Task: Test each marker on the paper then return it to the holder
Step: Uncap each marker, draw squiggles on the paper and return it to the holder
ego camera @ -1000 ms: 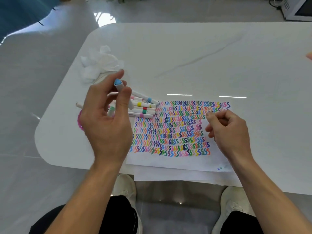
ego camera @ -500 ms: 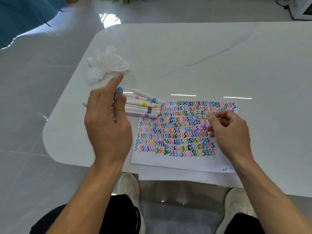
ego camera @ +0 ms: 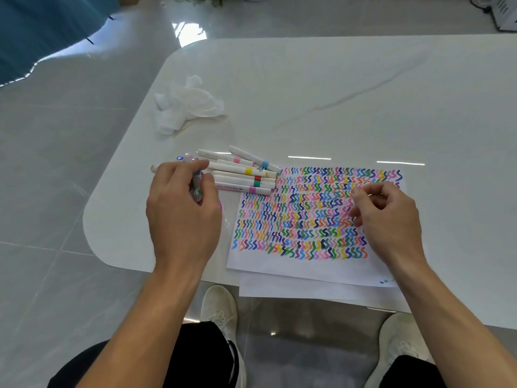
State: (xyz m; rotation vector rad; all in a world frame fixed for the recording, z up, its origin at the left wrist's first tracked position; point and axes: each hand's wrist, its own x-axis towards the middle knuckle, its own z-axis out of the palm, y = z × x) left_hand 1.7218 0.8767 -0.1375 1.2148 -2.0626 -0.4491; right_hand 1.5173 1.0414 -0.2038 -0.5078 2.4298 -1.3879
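From the head camera, the left hand (ego camera: 181,217) is curled over the pink holder (ego camera: 221,209), of which only a sliver of rim shows past the knuckles. Its grip is closed on a marker (ego camera: 196,184) held nearly upright, coloured cap toward the camera, among other caps (ego camera: 187,157) that show just beyond the fingers. Loose markers (ego camera: 242,175) lie in a row on the white table (ego camera: 335,93), between the holder and the paper (ego camera: 313,211), which is packed with coloured squiggles. The right hand (ego camera: 387,217) rests on the paper's right side, fingers loosely curled; whether the grip has anything in it cannot be told. A crumpled tissue (ego camera: 187,105) sits farther back.

The step in hand appears to be seating the tested marker in the holder. Done well, the marker should go straight down into a free gap, without tipping the holder, before the fingers release. The right hand would best pin the sheet flat.
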